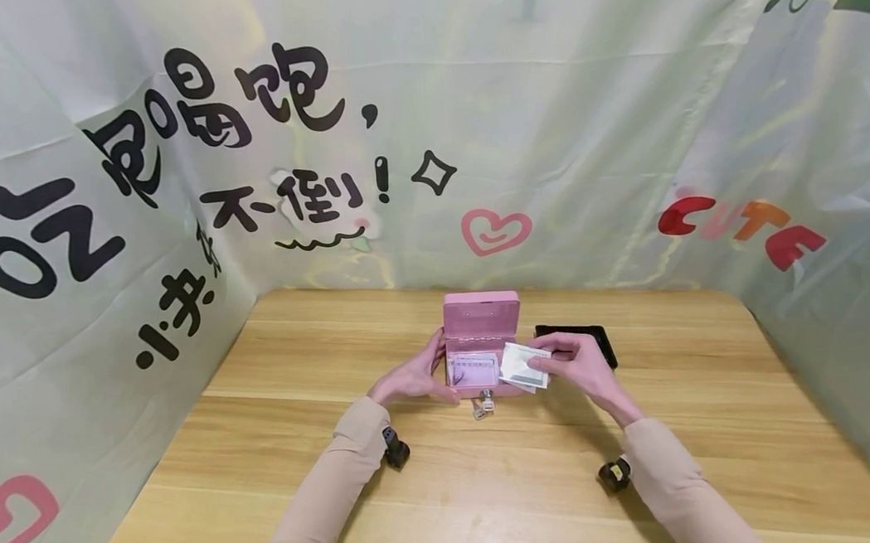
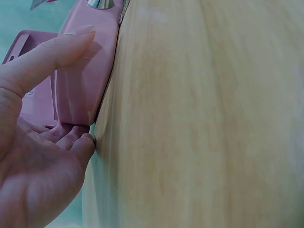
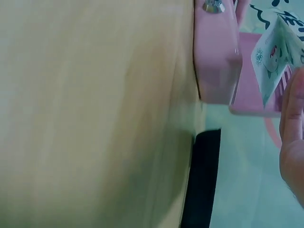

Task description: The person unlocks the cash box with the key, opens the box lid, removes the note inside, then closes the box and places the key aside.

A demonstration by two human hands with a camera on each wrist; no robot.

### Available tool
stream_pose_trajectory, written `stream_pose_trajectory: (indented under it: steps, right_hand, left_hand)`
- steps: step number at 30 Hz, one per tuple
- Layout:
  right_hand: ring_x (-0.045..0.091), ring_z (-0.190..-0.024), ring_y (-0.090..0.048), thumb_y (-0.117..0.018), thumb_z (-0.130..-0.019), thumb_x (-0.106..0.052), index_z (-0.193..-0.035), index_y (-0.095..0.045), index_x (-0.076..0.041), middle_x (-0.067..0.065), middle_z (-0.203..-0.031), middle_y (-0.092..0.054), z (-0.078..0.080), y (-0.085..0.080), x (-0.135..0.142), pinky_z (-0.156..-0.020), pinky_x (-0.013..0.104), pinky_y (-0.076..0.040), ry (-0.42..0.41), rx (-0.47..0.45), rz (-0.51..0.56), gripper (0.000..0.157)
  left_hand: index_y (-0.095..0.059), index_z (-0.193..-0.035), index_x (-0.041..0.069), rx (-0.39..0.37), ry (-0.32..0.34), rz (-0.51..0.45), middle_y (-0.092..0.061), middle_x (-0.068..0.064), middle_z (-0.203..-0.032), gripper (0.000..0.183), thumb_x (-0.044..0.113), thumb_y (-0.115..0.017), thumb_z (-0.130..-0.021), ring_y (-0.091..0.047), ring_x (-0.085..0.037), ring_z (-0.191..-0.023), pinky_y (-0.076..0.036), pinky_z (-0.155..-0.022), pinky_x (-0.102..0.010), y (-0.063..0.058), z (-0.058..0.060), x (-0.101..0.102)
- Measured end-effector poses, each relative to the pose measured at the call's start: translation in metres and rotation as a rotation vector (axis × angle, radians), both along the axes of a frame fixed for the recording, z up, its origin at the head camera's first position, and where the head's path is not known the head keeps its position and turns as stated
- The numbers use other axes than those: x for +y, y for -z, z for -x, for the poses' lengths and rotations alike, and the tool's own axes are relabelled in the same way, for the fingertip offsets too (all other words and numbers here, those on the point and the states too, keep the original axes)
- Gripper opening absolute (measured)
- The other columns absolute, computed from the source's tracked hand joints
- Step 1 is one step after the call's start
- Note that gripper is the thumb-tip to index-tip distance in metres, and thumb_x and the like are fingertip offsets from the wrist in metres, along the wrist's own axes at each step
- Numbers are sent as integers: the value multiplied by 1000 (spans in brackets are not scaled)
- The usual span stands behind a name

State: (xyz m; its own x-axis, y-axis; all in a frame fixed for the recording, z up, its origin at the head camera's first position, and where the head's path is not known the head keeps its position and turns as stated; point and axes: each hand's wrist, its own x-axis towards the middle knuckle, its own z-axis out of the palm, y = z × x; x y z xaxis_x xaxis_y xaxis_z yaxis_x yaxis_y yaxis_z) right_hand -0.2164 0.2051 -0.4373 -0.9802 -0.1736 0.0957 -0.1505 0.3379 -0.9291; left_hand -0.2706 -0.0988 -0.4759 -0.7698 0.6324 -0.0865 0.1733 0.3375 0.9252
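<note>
A pink metal cash box (image 1: 481,318) stands on the table with its lid raised, and a small key (image 1: 478,410) hangs at its front lock (image 1: 487,397). My left hand (image 1: 414,378) holds the box by its left end. The thumb (image 2: 57,54) lies along the front wall in the left wrist view, and the fingers bend at the side. Over the box's right half, my right hand (image 1: 579,364) pinches thin white printed packets (image 1: 523,364), at least two overlapping. Inside the box at the left lies a pale lilac flat item (image 1: 474,370); its kind is unclear.
A flat black object (image 1: 602,346) lies on the wooden table (image 1: 320,353) right of the box, partly behind my right hand. A printed cloth (image 1: 586,171) hangs behind the table and along both sides.
</note>
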Motion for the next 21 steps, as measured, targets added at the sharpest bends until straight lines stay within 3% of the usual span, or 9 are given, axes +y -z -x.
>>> stream_pose_trajectory:
  steps: [12, 21]
  right_hand:
    - [6, -74, -70, -77, -85, -6, -115, -65, 12, 23, -98, -73, -8, 6, 28, -61, 26, -60, -99, -59, -4, 37]
    - [6, -70, -67, -78, -85, -10, -112, -66, 10, 18, -93, -71, -6, 9, 39, -62, 24, -59, -126, -93, -114, 36]
  left_hand:
    - [7, -161, 7, 7, 5, 2, -19, -18, -167, 131, 1, -87, -69, -18, -34, -157, -12, -131, -47, 1, 1, 0]
    - [11, -161, 7, -6, 2, 0, -16, -18, -168, 133, 2, -86, -70, -16, -34, -157, -11, -131, -46, 1, 1, -1]
